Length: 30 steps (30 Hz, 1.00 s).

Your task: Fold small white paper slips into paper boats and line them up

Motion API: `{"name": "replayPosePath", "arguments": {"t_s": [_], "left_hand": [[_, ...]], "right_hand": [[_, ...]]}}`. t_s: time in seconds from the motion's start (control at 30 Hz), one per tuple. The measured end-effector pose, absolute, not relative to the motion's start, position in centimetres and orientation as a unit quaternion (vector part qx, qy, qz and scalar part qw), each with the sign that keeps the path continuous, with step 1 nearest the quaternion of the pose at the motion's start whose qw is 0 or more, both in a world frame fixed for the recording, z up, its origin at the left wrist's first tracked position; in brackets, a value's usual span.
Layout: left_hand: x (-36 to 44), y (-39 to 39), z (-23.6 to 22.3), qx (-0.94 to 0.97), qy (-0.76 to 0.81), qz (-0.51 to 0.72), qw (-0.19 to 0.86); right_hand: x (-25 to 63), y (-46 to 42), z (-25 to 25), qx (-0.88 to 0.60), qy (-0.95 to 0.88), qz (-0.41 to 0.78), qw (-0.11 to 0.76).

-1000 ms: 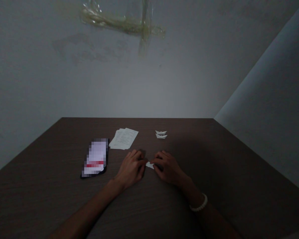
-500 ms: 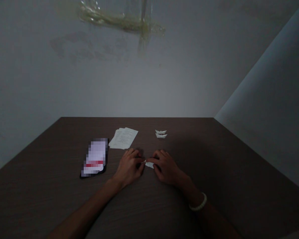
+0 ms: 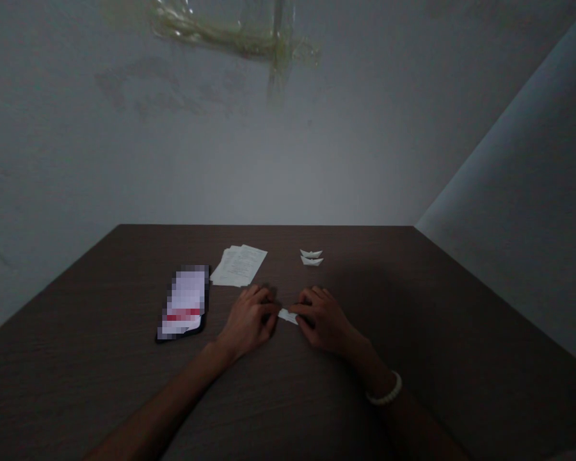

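Head view: compared with a second ago, slightly more of the small, white, folded paper strip (image 3: 288,315) shows between our hands; the two white folded-paper boats (image 3: 312,262) at its one o'clock stay put. It lies on the dark brown wood-grain counter (image 3: 288,397), at three o'clock from our left hand (image 3: 253,320), whose grip we cannot tell; our right hand (image 3: 324,320), at its three o'clock, pinches it.

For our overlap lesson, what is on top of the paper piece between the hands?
On the paper piece, fingers of the right hand overlap the right end; the part beneath is hidden.
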<state>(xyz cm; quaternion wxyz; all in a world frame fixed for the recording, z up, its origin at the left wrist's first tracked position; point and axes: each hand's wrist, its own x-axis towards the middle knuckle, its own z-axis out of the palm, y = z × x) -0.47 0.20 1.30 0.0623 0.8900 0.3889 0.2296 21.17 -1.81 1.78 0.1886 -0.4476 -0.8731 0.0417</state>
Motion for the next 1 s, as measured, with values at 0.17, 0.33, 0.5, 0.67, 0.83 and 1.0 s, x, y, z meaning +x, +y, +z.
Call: {"name": "replayPosePath", "arguments": {"t_s": [0.17,0.33,0.5,0.67,0.83,1.0], "left_hand": [[-0.6,0.4,1.0,0.889,0.394,0.227,0.057],[-0.7,0.5,0.7,0.883,0.394,0.246,0.062],[-0.7,0.6,0.7,0.881,0.394,0.257,0.059],[-0.7,0.4,1.0,0.898,0.373,0.227,0.052],[-0.8,0.2,1.2,0.914,0.361,0.186,0.019],[-1.1,0.5,1.6,0.936,0.319,0.148,-0.024]], "right_hand": [[21.8,-1.8,1.5,-0.437,-0.872,0.023,0.218],[22.3,-1.7,1.3,-0.421,-0.877,0.020,0.230],[22.2,-1.7,1.3,-0.420,-0.874,0.034,0.241],[21.7,-1.9,1.2,-0.422,-0.874,0.048,0.234],[21.3,-2.0,1.3,-0.424,-0.879,0.059,0.211],[21.0,-2.1,1.3,-0.448,-0.866,0.071,0.211]]}}
